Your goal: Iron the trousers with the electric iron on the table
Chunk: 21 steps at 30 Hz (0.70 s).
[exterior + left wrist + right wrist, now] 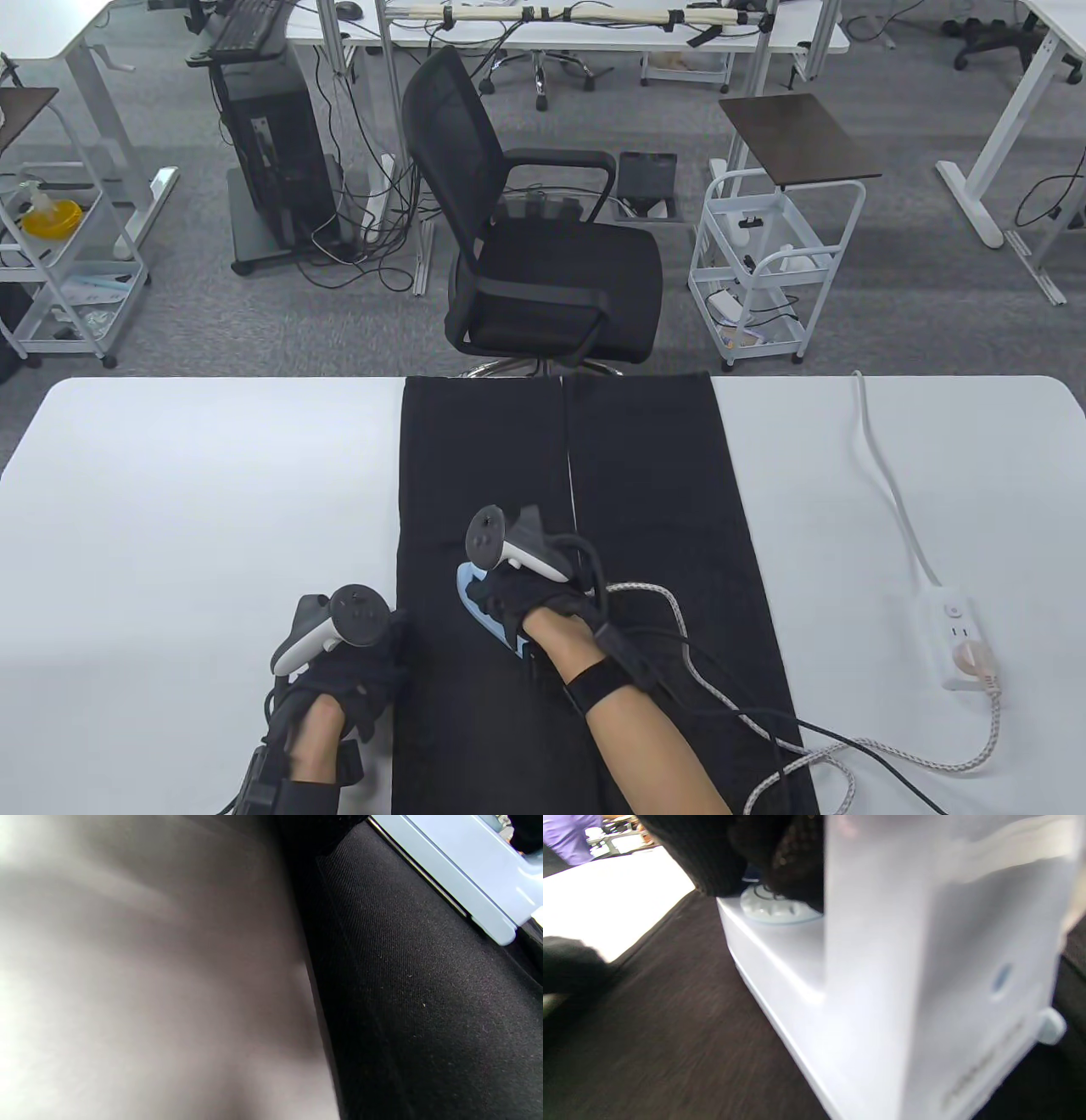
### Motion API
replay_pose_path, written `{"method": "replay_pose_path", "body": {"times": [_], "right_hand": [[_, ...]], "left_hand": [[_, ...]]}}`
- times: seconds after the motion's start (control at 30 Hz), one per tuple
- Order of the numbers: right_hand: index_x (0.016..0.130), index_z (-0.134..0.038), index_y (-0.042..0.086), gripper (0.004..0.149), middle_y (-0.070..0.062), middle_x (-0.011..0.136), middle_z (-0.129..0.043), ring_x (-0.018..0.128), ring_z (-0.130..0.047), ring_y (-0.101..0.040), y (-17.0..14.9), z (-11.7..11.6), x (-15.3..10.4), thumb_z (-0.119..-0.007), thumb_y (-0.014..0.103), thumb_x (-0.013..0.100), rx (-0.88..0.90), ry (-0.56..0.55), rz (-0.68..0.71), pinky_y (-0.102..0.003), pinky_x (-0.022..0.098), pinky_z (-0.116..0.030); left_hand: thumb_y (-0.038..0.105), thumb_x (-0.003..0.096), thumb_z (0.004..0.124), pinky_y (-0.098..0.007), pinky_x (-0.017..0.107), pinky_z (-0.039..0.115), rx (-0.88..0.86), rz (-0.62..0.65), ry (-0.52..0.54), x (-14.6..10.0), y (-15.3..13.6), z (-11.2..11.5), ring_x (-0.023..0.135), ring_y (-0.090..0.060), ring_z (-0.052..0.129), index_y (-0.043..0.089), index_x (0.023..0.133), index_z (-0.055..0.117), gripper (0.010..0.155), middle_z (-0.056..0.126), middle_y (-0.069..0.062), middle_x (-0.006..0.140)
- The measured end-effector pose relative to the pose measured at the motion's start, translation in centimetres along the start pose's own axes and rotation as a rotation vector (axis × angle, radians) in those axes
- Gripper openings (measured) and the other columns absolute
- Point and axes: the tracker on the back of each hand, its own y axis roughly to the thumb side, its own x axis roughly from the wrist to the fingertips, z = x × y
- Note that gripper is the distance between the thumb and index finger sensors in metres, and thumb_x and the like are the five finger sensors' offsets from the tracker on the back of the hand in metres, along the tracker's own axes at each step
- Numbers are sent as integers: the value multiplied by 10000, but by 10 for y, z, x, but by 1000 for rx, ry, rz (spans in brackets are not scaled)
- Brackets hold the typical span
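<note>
Trousers (594, 526) flat on white table (195, 509); office behind.

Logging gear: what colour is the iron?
Pale blue iron; left wrist view shows it best.

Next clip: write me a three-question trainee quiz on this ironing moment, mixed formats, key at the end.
1. True or false: the iron sits on the black trousers.
2. Which hand grips the iron? A) left hand B) right hand C) both
3. Fill in: the iron's cord runs to the white ____ on the table's right side.

Key
1. True; its soleplate lies flat on the fabric.
2. B; the left hand rests at the trousers' left edge.
3. power strip.
</note>
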Motion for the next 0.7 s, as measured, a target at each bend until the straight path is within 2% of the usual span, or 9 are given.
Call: {"method": "replay_pose_path", "body": {"times": [0.13, 0.33, 0.4, 0.5, 0.7], "right_hand": [[884, -676, 53, 546, 89, 464, -906, 283, -968, -68, -10, 4, 9, -794, 505, 603, 42, -18, -58, -443, 350, -892], [884, -672, 58, 541, 92, 465, -902, 282, -963, -64, -8, 0, -3, -792, 505, 603, 22, -9, -18, -438, 355, -889], [885, -669, 60, 540, 93, 465, -901, 284, -962, -65, -7, -5, -13, -789, 505, 603, 7, 6, 20, -438, 358, -888], [882, -671, 65, 535, 95, 464, -900, 283, -961, -65, -2, -14, -33, -789, 505, 602, -41, 34, 150, -437, 360, -886], [883, -668, 64, 538, 95, 463, -900, 282, -962, -65, 12, -38, -88, -788, 506, 602, -115, 64, 333, -437, 361, -884]], "left_hand": [[288, 663, 670, -804, 574, 81, -2, 2, 1, 0, 0, 0, 990, -496, -105, 148, 1155, 98, 767, -68, -166, 1153], [288, 663, 670, -806, 573, 83, 2, 0, -1, 1, 0, 0, 988, -500, -106, 147, 1154, 95, 769, -68, -170, 1151], [289, 664, 670, -806, 573, 83, 3, 1, -2, 1, 0, 0, 989, -500, -105, 148, 1154, 97, 768, -69, -167, 1152], [290, 664, 668, -807, 572, 83, 3, 1, -1, 1, 1, 1, 988, -500, -105, 148, 1154, 95, 768, -69, -168, 1152], [288, 662, 665, -805, 569, 76, 1, 3, 8, 1, 0, 2, 986, -500, -109, 148, 1153, 96, 764, -70, -169, 1151]]}}
